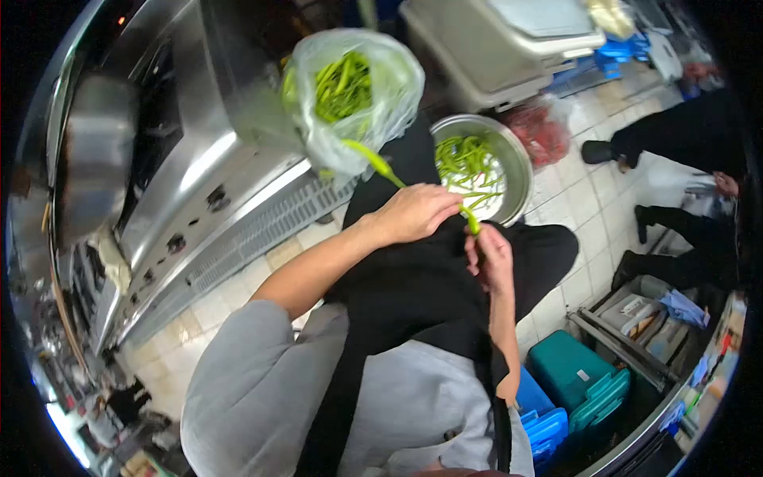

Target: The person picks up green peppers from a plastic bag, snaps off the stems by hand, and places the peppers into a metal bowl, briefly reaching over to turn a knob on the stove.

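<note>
Fingers of the left hand (415, 213) grip a long green pepper (375, 161) above the lap (405, 278); the right hand (493, 254) pinches a green tip (474, 225), whether of 1 pepper or 2 unclear, near the metal bowl (521, 175) of peppers (463, 163).

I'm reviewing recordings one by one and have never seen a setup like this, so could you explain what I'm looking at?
There is no machine here: one camera, worn on a person's head, looks forward and down, which is why the person's own grey sleeves and black apron fill the lower middle. The bare left hand and right hand hold a long green pepper between them. Near the left knee is a plastic bag full of green peppers; beyond the hands, a round metal basin holds more. The floor is tiled.
</note>
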`<action>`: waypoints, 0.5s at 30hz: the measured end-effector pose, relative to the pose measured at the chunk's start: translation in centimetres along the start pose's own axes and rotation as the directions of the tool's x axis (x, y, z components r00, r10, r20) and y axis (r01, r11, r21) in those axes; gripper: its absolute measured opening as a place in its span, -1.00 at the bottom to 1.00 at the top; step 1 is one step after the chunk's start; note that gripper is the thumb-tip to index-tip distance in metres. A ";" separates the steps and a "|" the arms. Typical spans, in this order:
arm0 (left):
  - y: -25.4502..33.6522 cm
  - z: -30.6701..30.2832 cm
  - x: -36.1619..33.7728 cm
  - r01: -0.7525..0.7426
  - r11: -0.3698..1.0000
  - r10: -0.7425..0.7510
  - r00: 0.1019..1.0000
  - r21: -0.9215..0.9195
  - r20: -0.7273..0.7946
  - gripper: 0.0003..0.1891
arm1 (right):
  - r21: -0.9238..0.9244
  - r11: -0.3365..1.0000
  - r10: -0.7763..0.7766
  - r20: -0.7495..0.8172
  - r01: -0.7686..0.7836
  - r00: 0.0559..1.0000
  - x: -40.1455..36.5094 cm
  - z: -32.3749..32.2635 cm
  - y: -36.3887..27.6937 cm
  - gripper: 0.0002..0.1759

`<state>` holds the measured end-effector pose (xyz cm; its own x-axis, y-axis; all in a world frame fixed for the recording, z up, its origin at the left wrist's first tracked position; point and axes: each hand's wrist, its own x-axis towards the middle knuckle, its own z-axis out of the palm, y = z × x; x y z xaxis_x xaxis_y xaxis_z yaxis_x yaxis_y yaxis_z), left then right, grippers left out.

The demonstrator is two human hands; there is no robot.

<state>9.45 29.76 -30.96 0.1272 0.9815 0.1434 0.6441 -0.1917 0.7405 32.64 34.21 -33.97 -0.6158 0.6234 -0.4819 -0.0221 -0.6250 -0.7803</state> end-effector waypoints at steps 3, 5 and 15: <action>0.8 0.1 1.8 -0.227 0.969 0.232 0.972 0.095 -0.046 -0.66 | 0.041 0.999 0.015 -0.045 -0.014 0.999 -0.2 -0.8 0.4 -0.75; 3.4 -1.4 3.1 -0.430 0.839 0.458 0.889 0.334 -0.005 -0.60 | 0.046 0.998 -0.026 -0.066 0.029 0.997 -0.2 -0.5 0.4 -0.79; 3.1 0.6 5.0 -0.348 0.936 0.352 0.923 -0.054 0.157 -0.79 | -0.085 0.981 -0.187 -0.217 0.172 0.958 -1.9 0.1 -0.3 -0.68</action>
<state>12.56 34.08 -28.36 0.4630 0.8376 0.2898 0.5177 -0.5210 0.6786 33.73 33.16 -32.82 -0.4145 0.8162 -0.4024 -0.0612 -0.4662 -0.8826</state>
